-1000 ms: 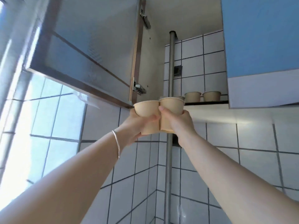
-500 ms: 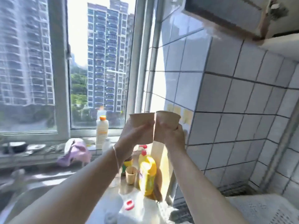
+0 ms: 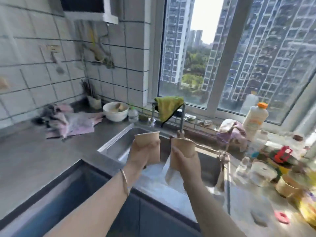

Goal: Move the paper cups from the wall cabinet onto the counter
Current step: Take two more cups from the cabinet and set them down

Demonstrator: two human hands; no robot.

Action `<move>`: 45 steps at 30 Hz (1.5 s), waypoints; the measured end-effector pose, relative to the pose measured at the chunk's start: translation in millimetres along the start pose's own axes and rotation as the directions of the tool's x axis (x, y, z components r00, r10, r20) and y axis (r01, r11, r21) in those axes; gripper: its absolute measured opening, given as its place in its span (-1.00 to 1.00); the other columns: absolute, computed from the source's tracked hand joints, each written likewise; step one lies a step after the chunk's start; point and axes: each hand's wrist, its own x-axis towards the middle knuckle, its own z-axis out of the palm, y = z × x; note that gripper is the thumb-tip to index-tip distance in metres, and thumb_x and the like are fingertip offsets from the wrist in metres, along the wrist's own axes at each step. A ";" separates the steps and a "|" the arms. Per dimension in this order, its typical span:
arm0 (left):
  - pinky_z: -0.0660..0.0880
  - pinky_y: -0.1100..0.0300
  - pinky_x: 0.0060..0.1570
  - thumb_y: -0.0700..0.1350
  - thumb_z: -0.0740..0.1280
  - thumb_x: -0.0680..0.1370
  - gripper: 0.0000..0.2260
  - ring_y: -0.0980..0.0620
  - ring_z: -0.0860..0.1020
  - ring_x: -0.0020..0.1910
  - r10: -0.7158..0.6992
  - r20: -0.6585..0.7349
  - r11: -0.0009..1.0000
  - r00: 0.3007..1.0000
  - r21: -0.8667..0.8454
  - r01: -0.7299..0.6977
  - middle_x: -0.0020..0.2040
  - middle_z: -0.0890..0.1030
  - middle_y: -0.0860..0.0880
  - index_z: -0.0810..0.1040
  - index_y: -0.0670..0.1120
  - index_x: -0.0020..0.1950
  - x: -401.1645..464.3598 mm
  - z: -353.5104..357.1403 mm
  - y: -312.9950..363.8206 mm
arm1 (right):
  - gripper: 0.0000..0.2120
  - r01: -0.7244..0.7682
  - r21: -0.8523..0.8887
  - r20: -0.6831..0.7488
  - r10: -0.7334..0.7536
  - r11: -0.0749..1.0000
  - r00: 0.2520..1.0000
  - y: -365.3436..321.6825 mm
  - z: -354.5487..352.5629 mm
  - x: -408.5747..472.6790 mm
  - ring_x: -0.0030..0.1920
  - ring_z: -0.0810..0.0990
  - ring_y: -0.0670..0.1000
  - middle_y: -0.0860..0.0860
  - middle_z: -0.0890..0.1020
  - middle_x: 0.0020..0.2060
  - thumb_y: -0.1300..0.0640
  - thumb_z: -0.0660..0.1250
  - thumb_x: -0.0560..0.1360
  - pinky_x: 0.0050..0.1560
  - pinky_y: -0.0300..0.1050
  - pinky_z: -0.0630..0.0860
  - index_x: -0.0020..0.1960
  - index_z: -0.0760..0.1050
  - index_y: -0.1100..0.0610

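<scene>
Holding two paper cups above the sink (image 3: 116, 144), we note each hand is wrapped round its own cup. Our left hand (image 3: 142, 154) grips the left paper cup (image 3: 148, 144) with fingers and thumb curled round its lower wall; the cup stands upright, mouth up. Our right hand (image 3: 186, 161) grips the right paper cup (image 3: 183, 146) in like manner, that cup tilted slightly away from us. The two cups are near one another but apart, a gap showing between them. Neither cup touches the counter (image 3: 34, 154); both hang in the air over the steel basin.

We record a thin bangle (image 3: 124, 180) on the left wrist. On the grey counter to the left lies a heap of pink cloth (image 3: 71, 122), and beside it a white bowl (image 3: 115, 111). A green cloth (image 3: 168, 107) hangs over the tap behind the sink. To the right, on the sunlit side, stand a white bottle with an orange cap (image 3: 255, 120) and assorted clutter, too blurred to itemise. Beyond the window (image 3: 217, 53) rise tower blocks.
</scene>
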 end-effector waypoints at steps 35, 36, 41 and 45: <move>0.52 0.36 -0.25 -0.07 0.54 0.29 -0.51 0.07 0.60 -0.14 -0.024 -0.847 0.999 0.531 -0.032 -0.005 0.03 0.65 -0.08 0.48 -0.11 0.17 218.9 -635.6 43.3 | -0.51 0.082 -0.325 0.771 0.214 0.942 0.600 116.4 752.8 -23.3 -0.08 0.60 0.02 -0.03 0.61 -0.11 -0.11 0.48 0.24 0.00 0.03 0.56 0.07 0.43 0.04; 0.53 0.31 -0.19 0.01 0.55 0.21 -0.44 0.04 0.61 -0.10 -0.030 -0.851 1.000 0.524 -0.024 0.019 0.05 0.65 -0.09 0.50 -0.10 0.15 228.3 -645.3 42.6 | -0.52 0.086 -0.334 0.770 0.218 0.939 0.600 121.1 765.6 -21.2 -0.07 0.60 0.01 -0.05 0.60 -0.11 -0.11 0.48 0.25 0.00 0.03 0.57 0.07 0.42 0.04; 0.59 0.11 -0.05 0.14 0.58 0.07 -0.33 0.00 0.64 0.00 -0.042 -0.885 0.991 0.463 0.020 0.129 0.06 0.65 -0.09 0.53 -0.05 0.10 270.5 -692.6 29.2 | -0.64 0.159 -0.355 0.802 0.213 0.921 0.558 140.5 824.5 -0.4 -0.13 0.57 -0.08 -0.09 0.58 -0.14 -0.03 0.50 0.33 -0.10 -0.06 0.52 -0.01 0.39 -0.04; 0.57 0.09 0.02 0.08 0.63 0.10 -0.40 0.09 0.61 0.00 -0.022 -0.893 0.983 0.449 0.063 0.173 0.02 0.63 0.08 0.47 0.13 0.06 301.0 -723.1 24.5 | -0.55 0.147 -0.371 0.836 0.260 0.917 0.483 151.5 866.7 21.9 -0.07 0.56 -0.07 -0.10 0.56 -0.07 0.06 0.52 0.33 -0.19 -0.19 0.51 0.10 0.36 -0.03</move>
